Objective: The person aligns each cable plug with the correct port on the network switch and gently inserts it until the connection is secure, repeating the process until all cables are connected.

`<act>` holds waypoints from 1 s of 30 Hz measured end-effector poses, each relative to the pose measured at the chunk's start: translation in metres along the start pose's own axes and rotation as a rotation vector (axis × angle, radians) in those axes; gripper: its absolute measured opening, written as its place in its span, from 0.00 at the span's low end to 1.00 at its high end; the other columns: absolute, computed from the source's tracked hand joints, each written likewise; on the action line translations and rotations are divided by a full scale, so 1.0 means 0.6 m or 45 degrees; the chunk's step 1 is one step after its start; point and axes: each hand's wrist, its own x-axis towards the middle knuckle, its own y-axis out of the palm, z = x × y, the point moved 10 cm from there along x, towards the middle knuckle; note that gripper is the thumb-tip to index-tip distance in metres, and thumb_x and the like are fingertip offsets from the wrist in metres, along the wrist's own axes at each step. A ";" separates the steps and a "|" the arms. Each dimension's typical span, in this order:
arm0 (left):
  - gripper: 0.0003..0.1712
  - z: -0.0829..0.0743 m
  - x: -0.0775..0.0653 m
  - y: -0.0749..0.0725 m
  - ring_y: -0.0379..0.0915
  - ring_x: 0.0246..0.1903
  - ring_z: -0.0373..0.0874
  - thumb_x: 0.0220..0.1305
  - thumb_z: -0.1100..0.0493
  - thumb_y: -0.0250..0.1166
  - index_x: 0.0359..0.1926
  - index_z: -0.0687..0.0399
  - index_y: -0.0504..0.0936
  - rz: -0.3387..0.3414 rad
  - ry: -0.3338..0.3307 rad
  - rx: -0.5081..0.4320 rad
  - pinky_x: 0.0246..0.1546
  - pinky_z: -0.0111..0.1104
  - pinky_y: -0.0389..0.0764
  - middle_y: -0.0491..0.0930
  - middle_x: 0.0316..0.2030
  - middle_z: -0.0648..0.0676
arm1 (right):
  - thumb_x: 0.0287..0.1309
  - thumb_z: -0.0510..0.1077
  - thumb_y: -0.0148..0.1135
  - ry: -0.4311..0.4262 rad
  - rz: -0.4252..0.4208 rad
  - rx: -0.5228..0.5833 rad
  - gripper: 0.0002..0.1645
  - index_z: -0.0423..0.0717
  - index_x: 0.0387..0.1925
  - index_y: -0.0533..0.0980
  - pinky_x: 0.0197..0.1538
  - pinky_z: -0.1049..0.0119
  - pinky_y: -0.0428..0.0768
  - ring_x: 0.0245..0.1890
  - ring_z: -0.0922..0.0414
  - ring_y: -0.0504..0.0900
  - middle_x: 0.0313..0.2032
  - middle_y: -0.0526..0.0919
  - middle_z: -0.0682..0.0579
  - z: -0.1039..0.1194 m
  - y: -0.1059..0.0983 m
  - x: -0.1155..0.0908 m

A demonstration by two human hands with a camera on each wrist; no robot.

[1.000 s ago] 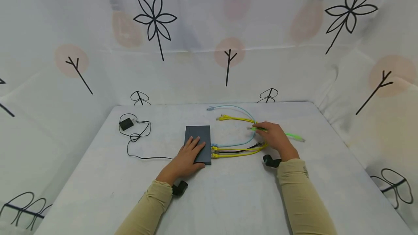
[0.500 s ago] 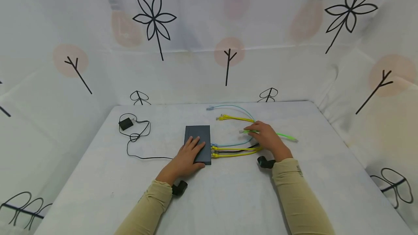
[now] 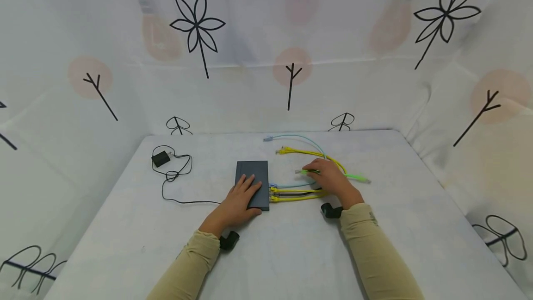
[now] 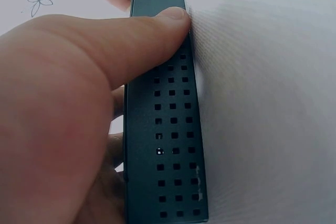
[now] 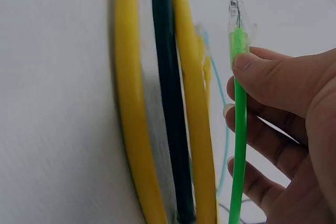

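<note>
A dark grey network switch (image 3: 254,168) lies flat on the table, several cables leaving its right side. My left hand (image 3: 237,203) rests on it, fingers straight and spread over the top. In the left wrist view, the thumb (image 4: 142,38) presses against the perforated side (image 4: 173,129). To the right of the switch, my right hand (image 3: 329,179) pinches a green Ethernet cable (image 5: 239,129) just behind its clear plug (image 5: 236,14). That plug points left towards the switch, apart from it. The cable's other end (image 3: 360,178) sticks out beyond the right hand.
Yellow cables (image 3: 297,199), a black cable (image 3: 293,194) and a light blue cable (image 3: 291,185) run from the switch under the right hand. Loose yellow plugs (image 3: 284,150) and a blue plug (image 3: 268,138) lie behind. A black power adapter (image 3: 161,158) with coiled cord sits at left.
My right hand has moved left with the green Ethernet cable, bringing its plug closer to the switch. The left hand and the switch have stayed in place.
</note>
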 end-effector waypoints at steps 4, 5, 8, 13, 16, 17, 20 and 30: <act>0.45 0.000 0.000 -0.001 0.33 0.77 0.57 0.64 0.40 0.63 0.76 0.44 0.54 -0.003 -0.002 -0.003 0.70 0.59 0.53 0.44 0.77 0.55 | 0.65 0.42 0.60 -0.020 0.043 0.009 0.14 0.47 0.51 0.82 0.54 0.51 0.77 0.50 0.48 0.79 0.48 0.82 0.48 0.013 0.014 0.005; 0.45 -0.001 0.000 -0.001 0.33 0.77 0.58 0.64 0.41 0.63 0.76 0.44 0.54 -0.003 -0.001 -0.005 0.70 0.59 0.53 0.44 0.77 0.55 | 0.66 0.42 0.59 -0.027 0.052 0.015 0.14 0.47 0.51 0.82 0.54 0.51 0.77 0.50 0.48 0.79 0.48 0.82 0.48 0.017 0.017 0.006; 0.45 -0.002 -0.001 -0.003 0.33 0.76 0.58 0.64 0.41 0.63 0.76 0.45 0.54 -0.005 0.004 -0.015 0.69 0.59 0.53 0.45 0.77 0.56 | 0.65 0.42 0.59 -0.064 0.061 0.026 0.14 0.47 0.50 0.82 0.53 0.52 0.77 0.50 0.49 0.80 0.47 0.82 0.49 0.028 0.023 0.009; 0.45 -0.003 -0.001 -0.006 0.33 0.76 0.59 0.64 0.42 0.63 0.76 0.46 0.55 -0.017 0.009 -0.020 0.69 0.60 0.53 0.45 0.77 0.57 | 0.65 0.41 0.59 -0.108 0.073 0.015 0.13 0.49 0.50 0.83 0.52 0.54 0.78 0.48 0.52 0.80 0.44 0.82 0.51 0.039 0.032 0.014; 0.45 -0.002 -0.001 -0.006 0.33 0.76 0.59 0.64 0.42 0.63 0.76 0.46 0.55 -0.018 0.011 -0.020 0.69 0.60 0.53 0.45 0.77 0.57 | 0.65 0.41 0.60 -0.135 0.088 -0.004 0.13 0.49 0.49 0.83 0.51 0.55 0.78 0.46 0.53 0.80 0.43 0.82 0.52 0.046 0.037 0.016; 0.45 -0.002 -0.001 -0.006 0.34 0.76 0.59 0.64 0.41 0.63 0.76 0.46 0.55 -0.018 0.011 -0.017 0.69 0.60 0.53 0.45 0.77 0.57 | 0.65 0.40 0.60 -0.145 0.093 -0.008 0.13 0.49 0.49 0.83 0.50 0.55 0.78 0.46 0.53 0.80 0.43 0.82 0.52 0.049 0.039 0.017; 0.45 -0.001 -0.001 -0.004 0.33 0.76 0.58 0.64 0.41 0.63 0.76 0.45 0.54 -0.012 0.009 -0.013 0.69 0.59 0.54 0.45 0.77 0.56 | 0.64 0.40 0.60 -0.175 0.097 -0.017 0.13 0.50 0.49 0.83 0.49 0.56 0.78 0.45 0.54 0.80 0.42 0.82 0.52 0.057 0.041 0.019; 0.45 -0.004 -0.002 -0.006 0.33 0.76 0.58 0.64 0.41 0.63 0.76 0.45 0.55 -0.005 -0.002 -0.014 0.70 0.59 0.53 0.45 0.77 0.56 | 0.64 0.41 0.61 -0.200 0.116 -0.012 0.13 0.51 0.48 0.84 0.50 0.57 0.78 0.44 0.56 0.80 0.41 0.82 0.54 0.080 0.050 0.027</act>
